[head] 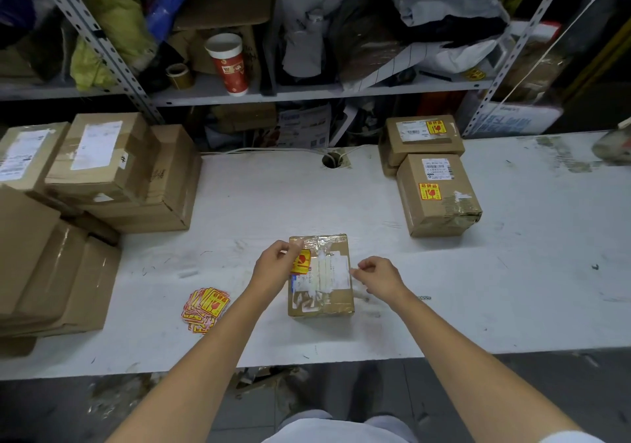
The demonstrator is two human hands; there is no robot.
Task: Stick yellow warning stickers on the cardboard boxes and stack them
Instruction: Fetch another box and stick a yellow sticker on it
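Observation:
A small cardboard box [327, 297] with a white label lies on the white table [478, 289] in front of me. My left hand [273, 265] pinches a yellow warning sticker [301, 262] over the box's left top. My right hand [377, 275] hovers at the box's right edge with its fingers curled; whether it pinches a clear backing strip I cannot tell. A pile of yellow stickers [205, 309] lies left of the box. Two stickered boxes stand at the right: a near one [440, 200] and a far one [423, 135].
Stacks of unstickered cardboard boxes [102, 169] fill the table's left side. A cable hole [332, 161] sits at the table's back. The shelf behind holds a red paper cup [228, 63], a tape roll [179, 75] and bags.

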